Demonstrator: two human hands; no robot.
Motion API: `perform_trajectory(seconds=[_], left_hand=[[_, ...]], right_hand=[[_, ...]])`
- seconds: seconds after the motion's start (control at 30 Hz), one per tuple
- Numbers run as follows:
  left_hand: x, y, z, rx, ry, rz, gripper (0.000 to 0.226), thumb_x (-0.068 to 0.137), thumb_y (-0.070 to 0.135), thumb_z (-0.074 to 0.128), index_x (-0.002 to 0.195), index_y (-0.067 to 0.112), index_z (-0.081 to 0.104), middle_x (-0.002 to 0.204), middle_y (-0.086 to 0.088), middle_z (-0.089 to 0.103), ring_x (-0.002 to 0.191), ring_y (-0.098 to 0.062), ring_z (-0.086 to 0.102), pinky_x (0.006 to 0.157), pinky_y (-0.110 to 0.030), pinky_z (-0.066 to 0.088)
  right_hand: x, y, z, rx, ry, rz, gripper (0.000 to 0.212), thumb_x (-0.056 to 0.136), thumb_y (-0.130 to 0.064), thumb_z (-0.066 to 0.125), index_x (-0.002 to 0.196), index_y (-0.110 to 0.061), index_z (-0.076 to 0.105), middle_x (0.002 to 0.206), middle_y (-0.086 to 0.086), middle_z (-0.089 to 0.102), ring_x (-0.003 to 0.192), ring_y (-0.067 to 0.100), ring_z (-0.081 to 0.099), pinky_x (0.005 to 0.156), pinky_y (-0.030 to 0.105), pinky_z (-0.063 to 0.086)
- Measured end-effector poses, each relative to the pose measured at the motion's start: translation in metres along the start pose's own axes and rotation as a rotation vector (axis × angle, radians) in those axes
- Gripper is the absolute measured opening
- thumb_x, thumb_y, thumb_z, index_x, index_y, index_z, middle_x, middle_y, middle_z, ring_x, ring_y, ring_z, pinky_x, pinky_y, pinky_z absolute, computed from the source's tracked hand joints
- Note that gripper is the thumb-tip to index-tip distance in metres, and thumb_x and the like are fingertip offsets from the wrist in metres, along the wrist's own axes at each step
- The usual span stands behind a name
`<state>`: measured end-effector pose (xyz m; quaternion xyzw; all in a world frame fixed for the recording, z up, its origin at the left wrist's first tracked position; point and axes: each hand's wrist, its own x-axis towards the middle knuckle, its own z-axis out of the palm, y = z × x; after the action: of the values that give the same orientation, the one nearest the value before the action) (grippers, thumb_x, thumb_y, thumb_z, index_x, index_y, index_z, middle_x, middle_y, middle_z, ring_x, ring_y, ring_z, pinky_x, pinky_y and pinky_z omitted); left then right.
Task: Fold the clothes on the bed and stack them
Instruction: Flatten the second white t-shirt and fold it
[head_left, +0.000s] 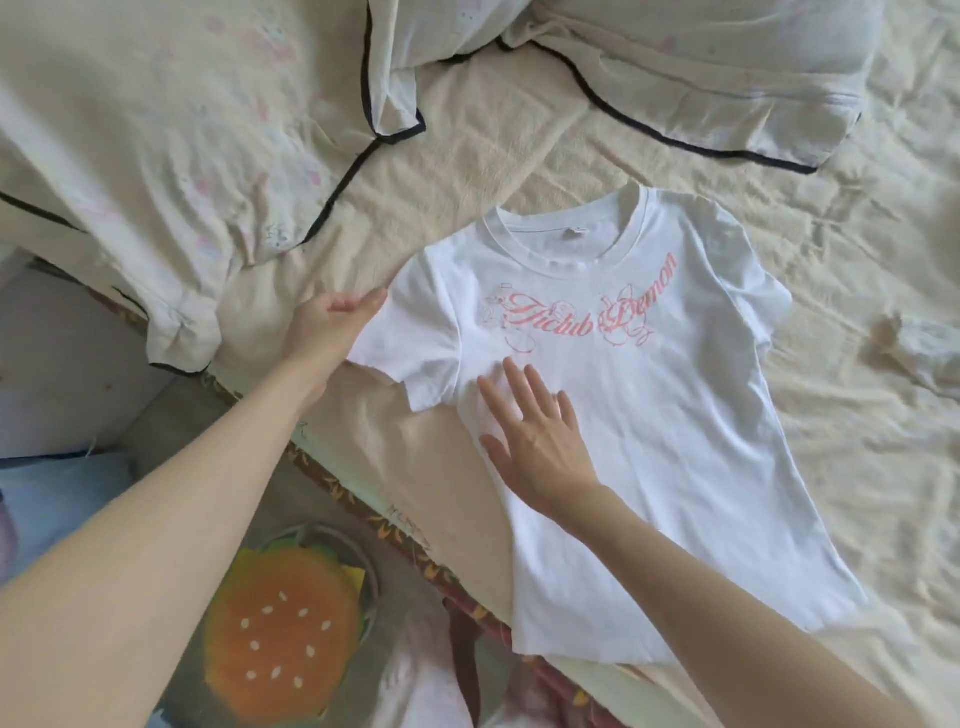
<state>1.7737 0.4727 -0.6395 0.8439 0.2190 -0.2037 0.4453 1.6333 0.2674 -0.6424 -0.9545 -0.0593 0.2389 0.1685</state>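
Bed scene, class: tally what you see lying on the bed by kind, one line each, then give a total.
White T-shirt: 1
Pillows with dark piping: 2
Small crumpled pale cloth: 1
Total: 4

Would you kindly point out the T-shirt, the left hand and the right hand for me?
T-shirt (649, 415): head view, on the plain chest cloth below the pink lettering.
Left hand (332, 322): head view, on the back of the hand gripping the sleeve edge.
Right hand (540, 436): head view, on the back of the flat hand.
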Motion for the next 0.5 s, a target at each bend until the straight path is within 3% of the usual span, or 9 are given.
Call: perform_trajectory(seconds=[0.1, 0.2, 0.27, 0.43, 0.5], left_hand=[[-0.009, -0.022, -0.001, -0.219, 0.047, -0.128, 0.058, 0.079, 0.048, 0.071, 0.119, 0.008, 0.059, 0.108, 0.001, 0.063, 0.096, -0.016, 0.059, 0.089, -0.034, 0.05], [-0.016, -0.03, 0.0, -0.451, -0.009, -0.285, 0.028, 0.08, 0.043, 0.072, 0.083, 0.017, 0.065, 0.072, 0.005, 0.058, 0.063, -0.011, 0.049, 0.057, -0.025, 0.04], [-0.017, -0.029, -0.002, -0.464, -0.045, -0.318, 0.025, 0.08, 0.041, 0.072, 0.079, 0.019, 0.062, 0.072, 0.003, 0.054, 0.063, -0.012, 0.046, 0.057, -0.026, 0.035], [-0.027, -0.008, -0.003, -0.31, 0.054, -0.073, 0.013, 0.089, 0.028, 0.064, 0.082, 0.018, 0.06, 0.088, 0.001, 0.064, 0.083, -0.014, 0.059, 0.077, -0.029, 0.05], [-0.036, 0.01, 0.0, -0.268, 0.086, 0.036, 0.013, 0.092, 0.025, 0.061, 0.081, 0.02, 0.057, 0.085, 0.0, 0.064, 0.078, -0.014, 0.062, 0.068, -0.029, 0.055]], right_hand=[[-0.004, -0.007, 0.004, -0.017, -0.028, -0.032, 0.057, 0.1, -0.035, 0.036, 0.151, -0.027, 0.012, 0.16, 0.003, -0.003, 0.147, 0.026, -0.004, 0.116, 0.05, 0.007], [0.002, -0.01, 0.005, -0.03, -0.017, -0.007, 0.056, 0.1, -0.036, 0.035, 0.15, -0.026, 0.012, 0.159, 0.003, -0.003, 0.146, 0.025, -0.003, 0.114, 0.05, 0.01], [0.008, -0.013, 0.007, -0.031, -0.021, 0.021, 0.057, 0.1, -0.037, 0.034, 0.15, -0.026, 0.01, 0.159, 0.003, -0.005, 0.146, 0.025, -0.004, 0.113, 0.053, 0.012], [0.013, -0.017, 0.007, 0.005, -0.02, 0.026, 0.054, 0.1, -0.04, 0.035, 0.148, -0.026, 0.017, 0.159, 0.001, -0.001, 0.145, 0.024, 0.001, 0.11, 0.053, 0.015], [0.006, -0.014, 0.004, 0.08, 0.027, 0.037, 0.051, 0.1, -0.037, 0.038, 0.147, -0.024, 0.023, 0.158, 0.001, 0.007, 0.144, 0.023, 0.009, 0.11, 0.048, 0.019]])
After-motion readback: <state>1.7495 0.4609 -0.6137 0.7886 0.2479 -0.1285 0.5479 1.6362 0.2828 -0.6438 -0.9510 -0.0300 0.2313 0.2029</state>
